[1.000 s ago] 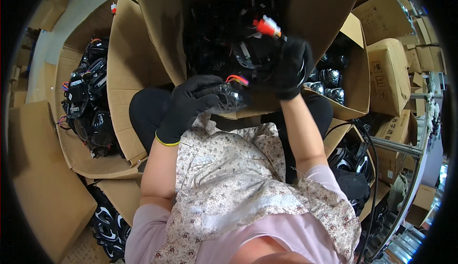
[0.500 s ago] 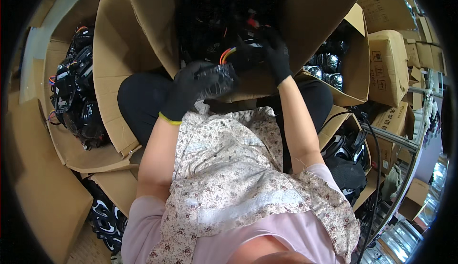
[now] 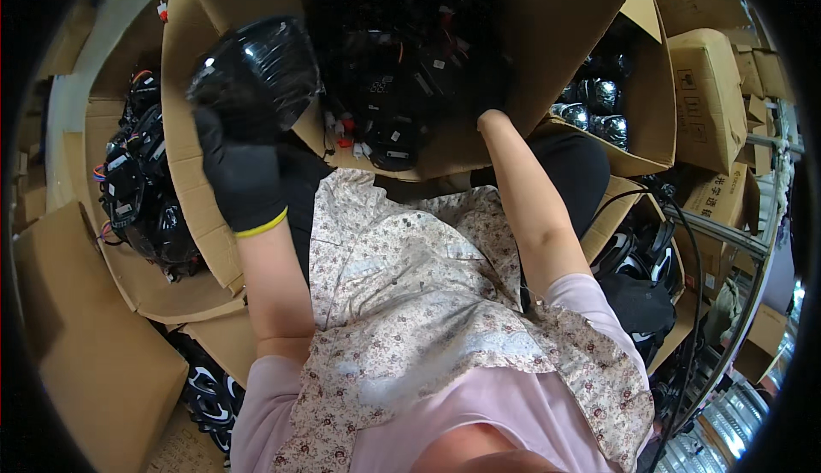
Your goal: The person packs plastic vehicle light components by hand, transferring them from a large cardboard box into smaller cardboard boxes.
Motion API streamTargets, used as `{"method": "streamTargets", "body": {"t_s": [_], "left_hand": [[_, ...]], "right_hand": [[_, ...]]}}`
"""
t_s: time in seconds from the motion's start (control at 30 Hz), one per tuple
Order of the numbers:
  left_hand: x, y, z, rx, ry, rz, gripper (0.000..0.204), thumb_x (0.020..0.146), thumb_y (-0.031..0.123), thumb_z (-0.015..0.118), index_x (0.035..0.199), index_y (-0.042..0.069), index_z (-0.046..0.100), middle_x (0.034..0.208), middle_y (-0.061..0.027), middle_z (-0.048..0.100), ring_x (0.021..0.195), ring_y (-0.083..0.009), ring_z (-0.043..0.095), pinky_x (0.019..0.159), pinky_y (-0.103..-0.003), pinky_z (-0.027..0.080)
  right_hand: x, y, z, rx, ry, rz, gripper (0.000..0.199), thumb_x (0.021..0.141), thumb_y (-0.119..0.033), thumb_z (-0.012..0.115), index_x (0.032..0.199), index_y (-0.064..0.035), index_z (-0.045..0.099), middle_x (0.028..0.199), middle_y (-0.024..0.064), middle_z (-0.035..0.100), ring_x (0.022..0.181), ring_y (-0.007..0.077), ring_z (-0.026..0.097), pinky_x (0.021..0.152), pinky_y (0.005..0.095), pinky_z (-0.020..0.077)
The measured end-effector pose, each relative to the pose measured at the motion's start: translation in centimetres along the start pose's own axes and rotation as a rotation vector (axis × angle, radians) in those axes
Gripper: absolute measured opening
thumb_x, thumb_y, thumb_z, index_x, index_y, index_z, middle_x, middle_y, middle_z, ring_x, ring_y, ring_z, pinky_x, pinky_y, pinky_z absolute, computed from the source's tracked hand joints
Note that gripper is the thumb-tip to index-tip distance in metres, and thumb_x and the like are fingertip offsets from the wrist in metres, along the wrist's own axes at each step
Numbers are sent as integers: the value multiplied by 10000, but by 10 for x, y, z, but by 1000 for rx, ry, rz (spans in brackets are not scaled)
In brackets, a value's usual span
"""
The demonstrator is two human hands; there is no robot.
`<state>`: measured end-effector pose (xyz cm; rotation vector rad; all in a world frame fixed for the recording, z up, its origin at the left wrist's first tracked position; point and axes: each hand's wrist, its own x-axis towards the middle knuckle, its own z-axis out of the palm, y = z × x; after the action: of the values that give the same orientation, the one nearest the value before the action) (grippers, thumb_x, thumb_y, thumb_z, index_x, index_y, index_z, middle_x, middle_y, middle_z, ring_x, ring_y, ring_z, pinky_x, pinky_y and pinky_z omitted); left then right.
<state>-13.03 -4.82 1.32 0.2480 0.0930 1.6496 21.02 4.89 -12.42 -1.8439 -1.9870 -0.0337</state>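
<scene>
My left hand [image 3: 244, 165], in a black glove with a yellow cuff, is closed on a film-wrapped black unit [image 3: 256, 67]. This rounded, shiny unit is raised over the left side wall of the open carton in front of me. My right forearm reaches into that carton, and my right hand [image 3: 489, 88], also gloved in black, blends into the dark contents; its fingers are hidden. Inside lie several black electronic units [image 3: 398, 101] with small white labels, and white and red connectors [image 3: 345, 131] show near the front.
To the left stands a carton [image 3: 201, 131] beside a heap of black wired units [image 3: 141, 178]. At the right, another carton [image 3: 650, 105] holds several film-wrapped black pieces [image 3: 603, 97]. Black-and-white parts [image 3: 637, 259] fill a lower box. A black cable [image 3: 697, 259] hangs near a metal rack [image 3: 727, 238].
My left hand has swung left and up from the carton's front, now with the large wrapped unit. My right hand has sunk deeper into the dark carton. The coloured wires there are no longer in sight.
</scene>
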Motion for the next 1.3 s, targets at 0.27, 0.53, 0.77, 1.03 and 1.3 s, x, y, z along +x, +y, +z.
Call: {"method": "streamTargets", "body": {"t_s": [0.27,0.53,0.77,1.03,1.3], "left_hand": [[-37,83,109,399,-175,186,649,948,440,503,1476,86,377,1557,-151,304,1431,-407,258,1177,-612,134],[-42,92,90,381,-100,134,490,987,262,507,1441,94,434,1494,-116,423,1387,-293,372,1183,-506,212],[-48,65,89,451,-124,150,606,949,296,566,1490,117,357,1531,-117,364,1408,-306,337,1183,-533,198],[-53,81,53,519,25,208,557,905,323,635,1389,104,466,1360,-127,526,1219,-289,506,1063,-490,381],[-43,87,53,421,104,52,509,861,404,635,1252,86,558,1132,-154,563,946,-255,494,842,-427,412]], "right_hand": [[-6,55,43,397,15,86,427,871,-323,619,1227,-87,621,1218,188,600,1117,355,574,958,401,452],[38,-49,37,317,-23,-101,517,901,-282,590,1373,-93,499,1276,206,575,1175,354,555,993,417,440],[150,-48,108,116,-107,-12,489,928,-224,581,1360,-27,465,1286,208,562,1180,348,551,1001,436,448],[122,-42,68,495,262,-98,429,961,-261,547,1319,-29,504,1125,192,614,1056,324,605,943,426,483],[45,-106,-32,403,-291,-270,393,876,-191,633,1252,-81,597,1141,172,634,1049,318,617,906,409,497]]}}
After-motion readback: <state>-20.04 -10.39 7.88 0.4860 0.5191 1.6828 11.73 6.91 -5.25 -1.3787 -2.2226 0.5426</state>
